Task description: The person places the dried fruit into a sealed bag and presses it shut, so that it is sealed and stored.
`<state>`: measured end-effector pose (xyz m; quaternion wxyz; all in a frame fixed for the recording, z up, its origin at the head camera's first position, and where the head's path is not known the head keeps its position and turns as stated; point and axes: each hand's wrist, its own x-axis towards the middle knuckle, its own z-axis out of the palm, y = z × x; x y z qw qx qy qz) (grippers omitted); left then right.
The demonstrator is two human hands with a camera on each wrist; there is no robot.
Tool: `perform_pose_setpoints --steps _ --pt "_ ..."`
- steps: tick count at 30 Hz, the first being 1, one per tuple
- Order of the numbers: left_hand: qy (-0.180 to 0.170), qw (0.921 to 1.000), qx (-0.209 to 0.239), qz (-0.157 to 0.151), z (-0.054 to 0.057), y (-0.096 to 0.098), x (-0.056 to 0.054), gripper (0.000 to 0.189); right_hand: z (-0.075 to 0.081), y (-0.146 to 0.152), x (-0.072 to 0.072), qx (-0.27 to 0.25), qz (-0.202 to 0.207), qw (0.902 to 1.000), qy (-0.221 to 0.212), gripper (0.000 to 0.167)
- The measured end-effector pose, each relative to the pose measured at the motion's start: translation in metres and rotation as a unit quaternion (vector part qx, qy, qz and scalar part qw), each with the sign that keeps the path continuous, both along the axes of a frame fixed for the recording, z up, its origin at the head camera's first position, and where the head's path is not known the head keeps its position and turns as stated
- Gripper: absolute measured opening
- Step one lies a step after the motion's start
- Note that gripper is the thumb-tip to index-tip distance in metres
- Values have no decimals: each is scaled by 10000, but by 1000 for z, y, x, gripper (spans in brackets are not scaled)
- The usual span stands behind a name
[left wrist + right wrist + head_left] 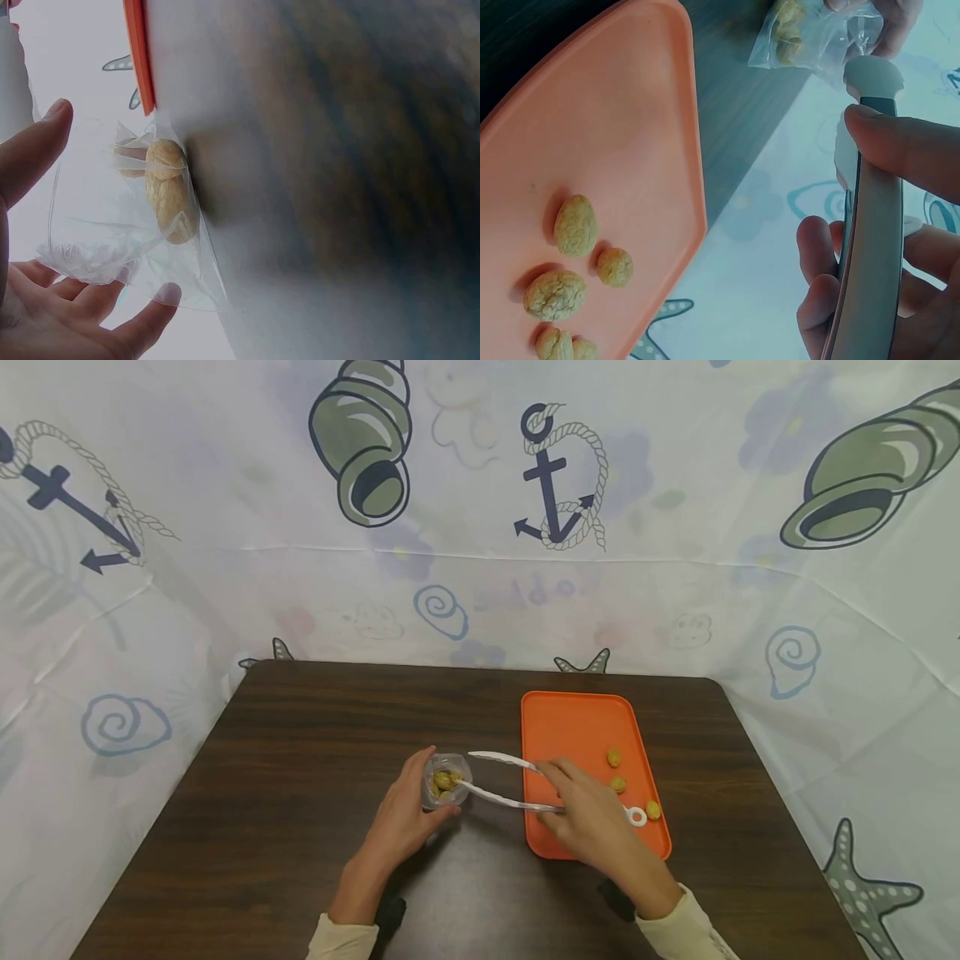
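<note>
My left hand point(397, 822) holds a clear plastic bag point(90, 202) upright on the table, thumb on one side and fingers on the other. Several wrinkled yellow-brown oval pieces point(446, 779), like dried fruit, lie at the bottom of the bag. With my right hand point(596, 818) I grip metal tongs point(877, 232) with white tips, thumb on one arm and fingers round the other. The arms are spread. In the head view one tip overlaps the bag's opening and the other lies beyond its far right side. Nothing shows between the tips.
Under my right hand lies an orange tray point(570, 722) with several more oval pieces point(575, 225) toward its right side. A white ring point(636, 817) at the tongs' rear end shows beside my hand. The dark wooden table point(337, 718) meets a patterned cloth backdrop point(480, 527) behind.
</note>
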<state>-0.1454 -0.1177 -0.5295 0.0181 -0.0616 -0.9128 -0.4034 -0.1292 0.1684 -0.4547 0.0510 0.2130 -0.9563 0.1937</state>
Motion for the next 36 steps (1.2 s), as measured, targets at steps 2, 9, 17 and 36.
perform_pose_setpoints --steps 2,9,17,36 --pt "-26 10000 5 8 0 0 0 100 0 2 1 -18 -58 10000 -69 64" --pt "-38 10000 -40 33 0 0 0 100 -1 8 3 -54 -199 9998 -80 65" --pt "-39 10000 -18 23 -1 0 -1 101 -3 17 6 -111 -338 9989 -321 65" --pt "-32 10000 -33 24 -2 0 -1 100 -6 42 -1 -99 -376 9977 -548 66"
